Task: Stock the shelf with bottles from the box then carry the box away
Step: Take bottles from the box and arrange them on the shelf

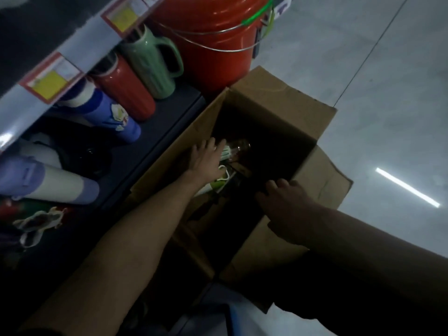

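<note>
An open cardboard box (278, 110) stands on the floor against the bottom shelf (164, 122). My left hand (206, 158) reaches down inside it with spread fingers, just over a clear brownish bottle (238, 147) lying in the dark bottom. A green-and-white item (219, 184) lies under my wrist. My right hand (288, 207) grips the box's near right rim, fingers curled over the edge. On the shelf stand a green jug bottle (150, 66), a red bottle (126, 90) and a purple cartoon bottle (109, 115). A white and lilac bottle (48, 183) is nearer me.
A big red bucket (213, 44) with a wire handle stands behind the box at the shelf's end. Price labels (51, 78) hang on the upper shelf's edge. Pale grey floor (388, 93) spreads to the right of the box.
</note>
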A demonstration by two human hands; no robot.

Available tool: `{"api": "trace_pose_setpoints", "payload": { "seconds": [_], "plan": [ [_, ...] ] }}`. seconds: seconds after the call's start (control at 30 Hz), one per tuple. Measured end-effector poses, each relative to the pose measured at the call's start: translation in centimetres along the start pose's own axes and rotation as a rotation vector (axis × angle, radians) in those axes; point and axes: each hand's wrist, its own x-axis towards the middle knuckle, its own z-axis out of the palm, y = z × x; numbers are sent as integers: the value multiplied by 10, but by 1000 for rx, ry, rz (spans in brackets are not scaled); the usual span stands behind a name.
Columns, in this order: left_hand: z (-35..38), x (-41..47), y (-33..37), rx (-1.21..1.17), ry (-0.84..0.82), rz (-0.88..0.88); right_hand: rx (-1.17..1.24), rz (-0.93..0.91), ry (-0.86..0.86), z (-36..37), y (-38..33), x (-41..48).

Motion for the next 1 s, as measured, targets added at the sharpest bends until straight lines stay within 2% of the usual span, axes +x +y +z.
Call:
{"api": "trace_pose_setpoints", "payload": {
  "seconds": [0.17,0.33,0.47,0.77,1.0],
  "plan": [
    [8,36,13,29,-16,60,22,24,35,-1,9,7],
    [12,51,30,83,-65,-47,57,-9,70,2,12,7],
    [9,46,32,142,-44,-58,53,-9,99,3,13,7],
    [-30,4,26,103,144,87,37,-42,160,-24,6,-4],
    [-93,-59,10,128,258,215,55,33,332,-68,-2,-13]
  ]
}}
